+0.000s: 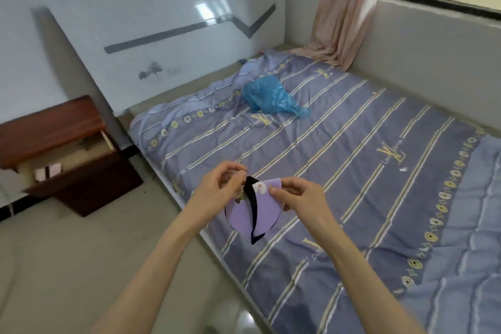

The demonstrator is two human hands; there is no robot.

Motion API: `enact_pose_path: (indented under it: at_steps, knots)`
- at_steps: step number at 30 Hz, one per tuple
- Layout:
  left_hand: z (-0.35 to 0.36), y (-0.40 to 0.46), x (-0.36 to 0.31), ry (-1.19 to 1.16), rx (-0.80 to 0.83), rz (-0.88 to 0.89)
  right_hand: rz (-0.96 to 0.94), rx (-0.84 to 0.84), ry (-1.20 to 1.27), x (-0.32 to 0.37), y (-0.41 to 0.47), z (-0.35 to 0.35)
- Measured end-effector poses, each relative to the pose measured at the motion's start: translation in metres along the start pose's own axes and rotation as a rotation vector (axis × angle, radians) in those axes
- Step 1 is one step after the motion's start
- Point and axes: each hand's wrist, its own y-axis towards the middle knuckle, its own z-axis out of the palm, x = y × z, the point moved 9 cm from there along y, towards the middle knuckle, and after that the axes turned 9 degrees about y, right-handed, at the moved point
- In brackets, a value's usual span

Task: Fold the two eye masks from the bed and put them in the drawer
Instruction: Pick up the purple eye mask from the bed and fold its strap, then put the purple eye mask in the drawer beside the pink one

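Observation:
A purple eye mask [242,215] with a black strap hangs folded over the bed's left edge, held from above by both hands. My left hand [217,187] pinches its top left corner. My right hand [301,196] pinches the top right corner, by a small printed picture. The wooden bedside cabinet's drawer [70,156] stands open at the left, and a pale pink folded item [48,172], possibly the other eye mask, lies inside. No second mask shows on the bed [339,149].
A crumpled blue plastic bag [271,96] lies on the striped purple bedsheet near the headboard [168,43]. A pink curtain [344,11] hangs at the far corner. Bare floor [95,238] runs between the bed and the cabinet.

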Motion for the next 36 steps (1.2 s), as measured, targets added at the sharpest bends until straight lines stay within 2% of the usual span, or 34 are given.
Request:
enact_pose_path:
  at_steps: [6, 11, 14, 19, 23, 27, 30, 32, 34, 36]
  knots:
    - [-0.117, -0.009, 0.048, 0.138, -0.097, -0.049, 0.017, 0.182, -0.029, -0.004, 0.040, 0.137]
    - [-0.240, -0.016, 0.097, 0.157, -0.136, -0.086, 0.069, 0.283, 0.057, -0.020, 0.077, 0.269]
    - [-0.309, -0.023, 0.129, 0.129, -0.239, -0.155, 0.087, 0.337, 0.092, -0.030, 0.092, 0.342]
    - [-0.399, -0.033, 0.197, -0.143, -0.588, -0.354, 0.201, 0.529, 0.003, -0.059, 0.112, 0.451]
    - [-0.437, -0.029, 0.243, -0.404, -0.661, -0.432, 0.338, 0.527, -0.025, -0.090, 0.142, 0.506]
    - [-0.482, -0.013, 0.283, -0.461, -0.712, -0.498, 0.403, 0.587, -0.063, -0.119, 0.183, 0.563]
    - [-0.528, 0.015, 0.318, -0.358, -0.699, -0.536, 0.400, 0.556, -0.077, -0.138, 0.236, 0.606]
    - [-0.565, 0.033, 0.346, -0.258, -0.748, -0.546, 0.398, 0.500, -0.082, -0.152, 0.282, 0.630]
    - [-0.606, 0.050, 0.375, -0.078, -0.799, -0.594, 0.414, 0.441, -0.104, -0.168, 0.333, 0.653]
    - [-0.638, 0.065, 0.404, 0.156, -0.755, -0.652, 0.452, 0.387, -0.139, -0.189, 0.377, 0.669]
